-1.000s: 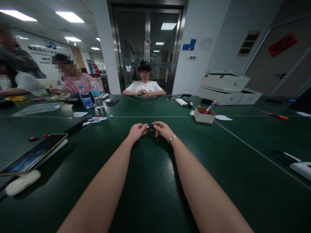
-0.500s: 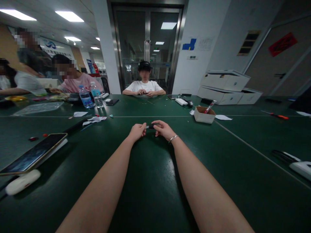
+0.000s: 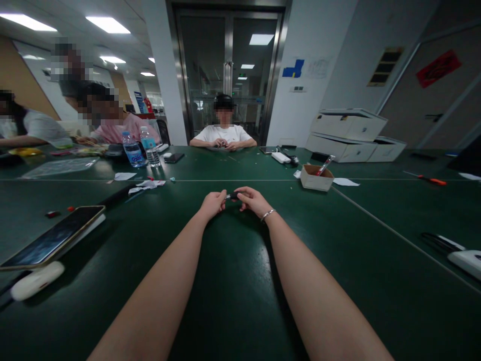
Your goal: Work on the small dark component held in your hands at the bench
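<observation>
Both my arms stretch forward over the dark green table (image 3: 233, 281). My left hand (image 3: 212, 204) and my right hand (image 3: 253, 200) meet at the middle of the table. Their fingers are curled and pinch a small dark object with a light metal tip (image 3: 231, 196) between them. The object is too small to name. A thin bracelet (image 3: 266, 215) circles my right wrist.
A phone (image 3: 52, 237) and a white oval case (image 3: 35, 281) lie at the left. A small cardboard box (image 3: 316, 177) sits right of centre, white boxes (image 3: 347, 125) farther back, water bottles (image 3: 132, 149) at the left. A person sits across the table; others sit at the far left.
My hands have barely moved; they keep the small object pinched. A standing person at the far left has moved to the right.
</observation>
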`<state>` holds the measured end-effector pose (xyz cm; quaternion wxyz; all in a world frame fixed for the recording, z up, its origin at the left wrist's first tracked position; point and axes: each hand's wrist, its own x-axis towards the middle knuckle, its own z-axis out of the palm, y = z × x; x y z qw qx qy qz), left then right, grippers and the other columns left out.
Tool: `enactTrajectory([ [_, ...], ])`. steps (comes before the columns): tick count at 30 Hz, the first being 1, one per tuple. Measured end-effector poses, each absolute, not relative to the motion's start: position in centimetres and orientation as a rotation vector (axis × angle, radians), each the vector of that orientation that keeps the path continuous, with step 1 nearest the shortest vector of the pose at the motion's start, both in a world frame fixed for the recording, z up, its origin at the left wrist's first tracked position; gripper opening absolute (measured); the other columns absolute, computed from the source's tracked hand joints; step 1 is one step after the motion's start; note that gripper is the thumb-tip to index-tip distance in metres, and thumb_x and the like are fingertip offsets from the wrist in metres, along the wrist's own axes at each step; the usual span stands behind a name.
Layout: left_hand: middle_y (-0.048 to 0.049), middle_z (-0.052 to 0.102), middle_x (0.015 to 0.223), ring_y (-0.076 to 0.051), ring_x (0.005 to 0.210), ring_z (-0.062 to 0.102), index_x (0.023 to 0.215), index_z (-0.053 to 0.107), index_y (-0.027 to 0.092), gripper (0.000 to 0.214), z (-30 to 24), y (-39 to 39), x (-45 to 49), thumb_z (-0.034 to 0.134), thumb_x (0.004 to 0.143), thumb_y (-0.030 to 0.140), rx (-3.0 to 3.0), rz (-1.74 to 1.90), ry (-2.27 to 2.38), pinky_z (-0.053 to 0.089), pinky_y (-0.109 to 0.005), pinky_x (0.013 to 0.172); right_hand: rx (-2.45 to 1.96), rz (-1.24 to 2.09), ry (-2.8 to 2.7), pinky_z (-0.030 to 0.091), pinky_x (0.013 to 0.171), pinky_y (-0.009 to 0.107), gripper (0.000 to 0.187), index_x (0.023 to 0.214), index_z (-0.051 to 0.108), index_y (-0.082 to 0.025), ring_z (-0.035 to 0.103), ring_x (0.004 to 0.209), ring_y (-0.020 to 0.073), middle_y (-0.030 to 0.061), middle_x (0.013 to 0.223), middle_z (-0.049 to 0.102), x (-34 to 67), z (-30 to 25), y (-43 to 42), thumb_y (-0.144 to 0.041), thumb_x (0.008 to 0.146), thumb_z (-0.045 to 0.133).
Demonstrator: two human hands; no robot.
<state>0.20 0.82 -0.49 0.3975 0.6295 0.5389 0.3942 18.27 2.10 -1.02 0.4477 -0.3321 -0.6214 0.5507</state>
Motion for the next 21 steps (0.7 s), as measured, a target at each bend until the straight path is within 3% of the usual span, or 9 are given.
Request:
enactTrajectory([
  [10, 0.0021, 0.05, 0.05, -0.008, 0.041, 0.043, 0.059, 0.049, 0.017, 0.042, -1.0, 1.1, 0.0, 0.042, 0.082, 0.052, 1.633, 1.034, 1.299, 0.035, -0.021, 0.043, -0.862, 1.405, -1.48, 0.052, 0.045, 0.02, 0.025, 0.099, 0.059, -0.015, 0.051, 0.04, 0.0044, 0.0022, 0.072, 0.069, 18.1, -0.8, 2.1, -0.026, 0.077, 0.066],
  [17, 0.0041, 0.041, 0.045, -0.008, 0.036, 0.034, 0.058, 0.044, 0.018, 0.041, -0.1, 0.9, 0.0, 0.038, 0.084, 0.049, 1.525, 0.945, 1.328, 0.029, -0.022, 0.039, -0.798, 1.339, -1.583, 0.051, 0.044, 0.018, 0.029, 0.104, 0.058, -0.019, 0.053, 0.043, 0.0037, -0.0007, 0.079, 0.065, 18.2, -0.5, 1.7, -0.025, 0.076, 0.065],
  [21, 0.0054, 0.035, 0.042, -0.007, 0.035, 0.031, 0.057, 0.041, 0.019, 0.037, 0.6, 0.7, 0.0, 0.038, 0.085, 0.043, 1.433, 0.945, 1.285, 0.027, -0.022, 0.038, -0.798, 1.308, -1.62, 0.049, 0.04, 0.018, 0.029, 0.105, 0.055, -0.02, 0.053, 0.042, 0.0026, 0.0023, 0.094, 0.064, 17.9, 0.0, 1.4, -0.023, 0.077, 0.063],
])
